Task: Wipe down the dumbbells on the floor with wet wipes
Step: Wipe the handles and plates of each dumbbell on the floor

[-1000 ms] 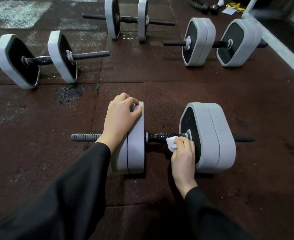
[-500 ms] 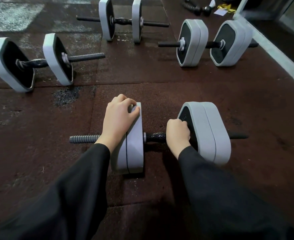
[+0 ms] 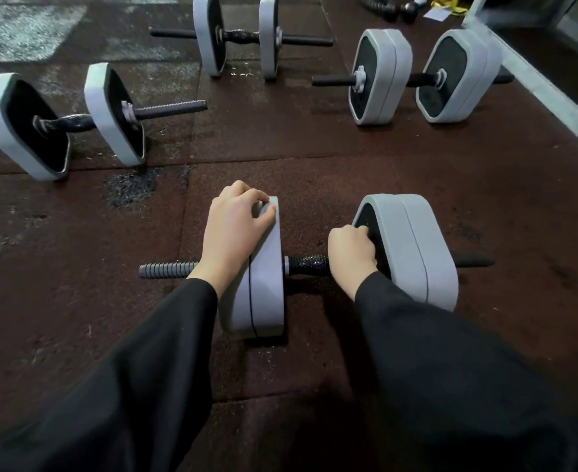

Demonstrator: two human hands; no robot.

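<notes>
The nearest dumbbell [image 3: 267,294] lies across the dark rubber floor, with grey plates at both ends of a black knurled handle [image 3: 306,264]. My left hand [image 3: 236,229] lies over the top of its left plate, fingers curled onto the upper edge. My right hand [image 3: 350,253] is a fist on the handle, pressed against the black inner face of the right plate [image 3: 417,247]. The wet wipe is hidden inside that fist.
Three more grey dumbbells lie beyond: one at the left [image 3: 98,97], one at the back middle [image 3: 268,35], one at the back right [image 3: 396,73]. A grey raised ledge [image 3: 553,100] runs along the right. A white paper scrap [image 3: 437,11] and dark gear lie at the far top.
My right hand has turned over on the handle and closed into a fist against the right plate; the white wipe, visible a second ago, is covered. The left hand stays on its plate.
</notes>
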